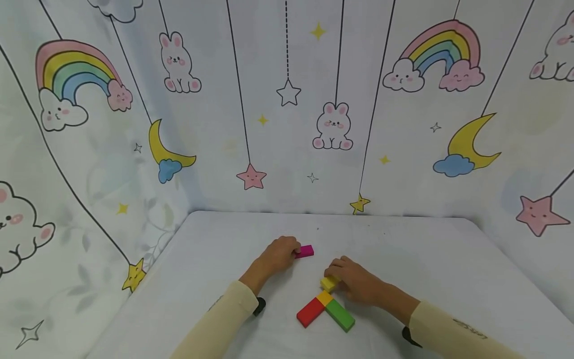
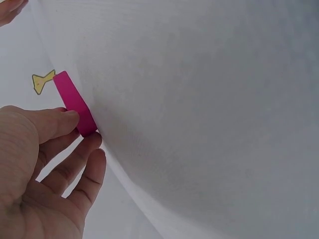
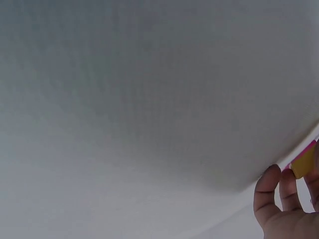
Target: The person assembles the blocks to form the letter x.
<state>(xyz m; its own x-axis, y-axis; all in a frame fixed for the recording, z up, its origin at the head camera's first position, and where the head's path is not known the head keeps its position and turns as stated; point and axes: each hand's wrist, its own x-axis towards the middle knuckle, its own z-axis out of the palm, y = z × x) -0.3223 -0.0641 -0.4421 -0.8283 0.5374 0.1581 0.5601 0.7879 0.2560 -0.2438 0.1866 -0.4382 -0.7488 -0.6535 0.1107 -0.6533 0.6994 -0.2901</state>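
Between thumb and fingers my left hand (image 1: 280, 253) pinches a magenta block (image 1: 306, 251), out beyond the other blocks. The left wrist view shows the long magenta block (image 2: 75, 102) with the left hand's (image 2: 47, 154) thumb on its face. My right hand (image 1: 354, 279) holds a yellow block (image 1: 330, 283); in the right wrist view only part of this yellow block (image 3: 303, 163) shows by the fingers. Just nearer than it, a small orange-yellow block (image 1: 324, 298) touches the ends of a red block (image 1: 310, 312) and a green block (image 1: 340, 315), which splay apart.
All blocks are on a white-covered table (image 1: 403, 249). A white cloth backdrop (image 1: 287, 139) printed with rainbows, bunnies, moons and stars rises behind the table and along its sides.
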